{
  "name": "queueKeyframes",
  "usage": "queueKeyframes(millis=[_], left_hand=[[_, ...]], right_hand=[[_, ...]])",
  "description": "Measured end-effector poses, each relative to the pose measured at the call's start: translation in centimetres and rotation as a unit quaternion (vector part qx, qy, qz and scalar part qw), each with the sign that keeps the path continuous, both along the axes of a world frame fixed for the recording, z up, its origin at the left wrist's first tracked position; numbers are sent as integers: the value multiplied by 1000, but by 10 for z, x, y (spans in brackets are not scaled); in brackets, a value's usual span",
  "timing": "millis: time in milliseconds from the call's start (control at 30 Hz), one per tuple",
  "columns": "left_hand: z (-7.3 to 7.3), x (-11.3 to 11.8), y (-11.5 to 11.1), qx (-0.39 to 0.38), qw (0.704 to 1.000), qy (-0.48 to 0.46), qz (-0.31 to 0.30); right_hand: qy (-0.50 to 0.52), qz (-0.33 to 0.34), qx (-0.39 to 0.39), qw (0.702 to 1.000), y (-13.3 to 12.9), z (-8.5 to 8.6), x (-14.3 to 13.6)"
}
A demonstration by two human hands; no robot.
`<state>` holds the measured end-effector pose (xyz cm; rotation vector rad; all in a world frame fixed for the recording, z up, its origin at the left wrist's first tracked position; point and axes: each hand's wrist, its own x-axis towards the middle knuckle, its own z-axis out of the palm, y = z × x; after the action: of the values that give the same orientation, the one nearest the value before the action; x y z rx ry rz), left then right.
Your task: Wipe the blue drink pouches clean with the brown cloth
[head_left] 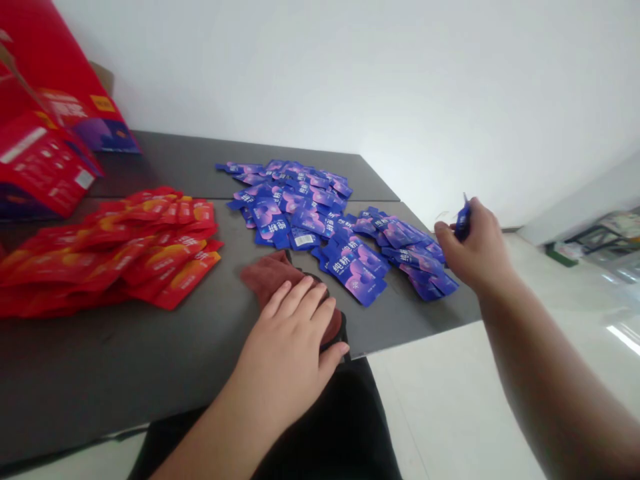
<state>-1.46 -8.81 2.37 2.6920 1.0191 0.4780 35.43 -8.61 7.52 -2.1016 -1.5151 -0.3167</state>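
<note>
My left hand [293,340] lies with its fingers stretched out on a reddish-brown cloth item with black edging [270,277], at the table's front edge. What kind of item it is, I cannot tell, as my palm covers much of it. Past the table's right end, my right hand [475,247] is raised and closed on a small blue packet [463,221], mostly hidden by the fingers. Purple-blue sachets [305,200] with pink circles lie spread in the middle of the table. A second cluster of blue sachets [410,250] overlaps near the right edge, closest to my right hand.
On the left a heap of red-orange sachets [150,247] covers part of the grey table [210,353]. Behind it stand large red boxes [50,153]. A white wall [400,87] rises at the back. To the right is pale floor [565,307], with a shelf [605,230] farther off.
</note>
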Motion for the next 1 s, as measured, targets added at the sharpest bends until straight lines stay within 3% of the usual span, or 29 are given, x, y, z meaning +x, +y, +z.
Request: queueKeyframes(millis=[100,200,267,367,500,567,633,800,900,1000], left_hand=[[-1,-15,5,11,1000,-5,18],[-2,-23,7,13,999,-9,30],[-3,-25,7,13,999,-15,34],[-4,-27,5,20,999,-32,38],[-4,-35,1,57,988,-53,134],[-5,-41,1,52,979,-36,191],[-6,-44,0,25,980,-7,195],[-8,-18,-10,-19,985,14,168],[-7,9,-8,-43,990,-9,131],[-6,22,-2,-73,991,-43,108]], right_hand=[[-52,-24,-111,992,25,-18,22],[-47,32,-222,973,36,-39,28],[-42,58,-234,970,37,-45,30],[-53,60,-198,977,34,-39,23],[-52,118,-123,984,14,-20,-23],[-41,171,-141,974,1,-16,-57],[-74,204,-179,960,-8,-18,-87],[-125,154,-175,964,-9,-31,-117],[-72,157,-166,971,-1,-30,-116],[17,132,-185,974,6,-21,-115]])
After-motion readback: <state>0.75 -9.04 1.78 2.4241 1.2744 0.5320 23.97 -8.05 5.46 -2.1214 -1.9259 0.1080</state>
